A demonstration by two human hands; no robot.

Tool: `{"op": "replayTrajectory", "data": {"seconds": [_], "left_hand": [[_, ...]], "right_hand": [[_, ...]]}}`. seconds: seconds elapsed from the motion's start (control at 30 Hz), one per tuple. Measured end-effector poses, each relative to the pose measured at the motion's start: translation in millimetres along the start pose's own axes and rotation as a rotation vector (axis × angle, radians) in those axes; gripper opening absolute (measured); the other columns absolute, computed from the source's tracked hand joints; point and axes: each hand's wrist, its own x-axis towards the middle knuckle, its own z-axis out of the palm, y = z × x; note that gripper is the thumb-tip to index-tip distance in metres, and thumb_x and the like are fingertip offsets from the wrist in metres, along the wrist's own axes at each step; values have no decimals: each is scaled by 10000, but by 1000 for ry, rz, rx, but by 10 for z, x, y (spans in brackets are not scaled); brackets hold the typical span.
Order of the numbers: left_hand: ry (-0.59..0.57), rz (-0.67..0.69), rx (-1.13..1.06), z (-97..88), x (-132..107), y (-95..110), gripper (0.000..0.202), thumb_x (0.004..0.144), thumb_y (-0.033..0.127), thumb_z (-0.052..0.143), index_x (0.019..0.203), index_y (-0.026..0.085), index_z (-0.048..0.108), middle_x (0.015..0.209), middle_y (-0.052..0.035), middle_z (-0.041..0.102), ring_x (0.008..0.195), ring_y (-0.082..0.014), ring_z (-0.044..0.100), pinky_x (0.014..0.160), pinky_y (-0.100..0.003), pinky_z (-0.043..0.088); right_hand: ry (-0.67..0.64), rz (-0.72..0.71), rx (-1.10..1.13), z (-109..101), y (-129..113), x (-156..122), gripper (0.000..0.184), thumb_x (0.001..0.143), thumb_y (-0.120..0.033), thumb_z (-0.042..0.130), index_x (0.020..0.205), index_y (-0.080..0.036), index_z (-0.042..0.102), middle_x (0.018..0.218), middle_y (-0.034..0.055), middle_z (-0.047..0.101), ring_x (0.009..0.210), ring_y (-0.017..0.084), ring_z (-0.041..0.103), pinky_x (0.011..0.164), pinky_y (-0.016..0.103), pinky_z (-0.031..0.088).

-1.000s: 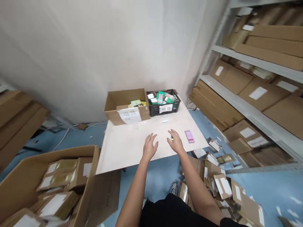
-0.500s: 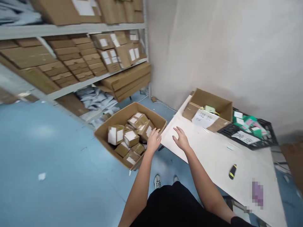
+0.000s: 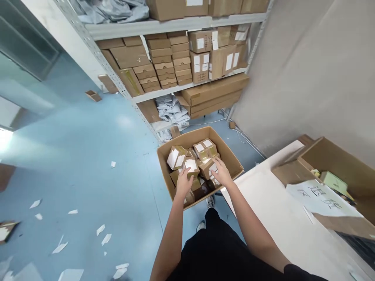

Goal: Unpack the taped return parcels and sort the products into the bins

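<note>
A large open carton (image 3: 167,177) stands on the floor in front of me, filled with small brown parcel boxes with white labels. My left hand (image 3: 184,184) reaches into it with fingers apart, at the near side of a labelled parcel (image 3: 191,164). My right hand (image 3: 222,174) is over the carton's right part, fingers spread at a larger parcel (image 3: 206,168). Whether the fingertips touch these parcels I cannot tell. Another labelled parcel (image 3: 176,157) lies tilted at the left, and a pair of taped ones (image 3: 205,148) sits at the back.
A metal shelf (image 3: 164,26) packed with cartons and grey mailing bags stands behind. To the right is a white table (image 3: 263,203) bearing an open box (image 3: 295,171) with a handwritten sheet (image 3: 324,199). Paper scraps (image 3: 106,239) litter the blue floor (image 3: 131,195).
My view has swung left toward the carton. Both hands have moved from beside the carton and above the table edge to over the parcels inside it.
</note>
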Motion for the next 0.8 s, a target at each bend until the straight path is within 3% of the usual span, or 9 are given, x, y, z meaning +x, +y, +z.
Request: {"op": "replayTrajectory", "data": {"seconds": [0.2, 0.33, 0.47, 0.67, 0.8], "left_hand": [[-6, -16, 63, -17, 549, 54, 491, 933, 274, 624, 1423, 250, 599, 1586, -128, 518, 1488, -296, 477, 1210, -498, 436], [-19, -65, 71, -9, 781, -66, 512, 937, 275, 627, 1446, 285, 574, 1614, -107, 484, 1496, -286, 469, 1191, -486, 456], [-56, -111, 94, 74, 1137, -424, 521, 909, 255, 658, 1425, 270, 583, 1618, -121, 471, 1502, -305, 458, 1195, -496, 450], [-133, -181, 112, 410, 2132, -1039, 535, 889, 254, 656, 1419, 211, 599, 1560, -169, 522, 1423, -333, 531, 1185, -490, 452], [-230, -203, 142, 661, 2567, -1385, 515, 858, 280, 681, 1366, 209, 637, 1610, -191, 462, 1486, -387, 440, 1183, -557, 423]], "right_hand": [[-104, -30, 75, 224, 148, 725, 688, 900, -237, 628, 1570, -239, 467, 1627, 148, 437, 1524, 322, 395, 1237, 556, 373], [-178, -13, 98, 434, 163, 1041, 695, 901, -234, 627, 1576, -268, 463, 1626, 128, 443, 1519, 316, 404, 1217, 547, 403], [-235, -28, 79, 640, 146, 1351, 696, 908, -231, 625, 1582, -250, 454, 1639, 146, 422, 1527, 325, 391, 1219, 555, 392], [-251, -57, 7, 958, 124, 1844, 701, 923, -269, 625, 1596, -269, 433, 1655, 130, 401, 1521, 339, 394, 1220, 561, 389], [-269, -48, -23, 1208, 131, 1840, 689, 920, -243, 614, 1587, -276, 447, 1616, 124, 450, 1499, 319, 427, 1220, 539, 405]]}}
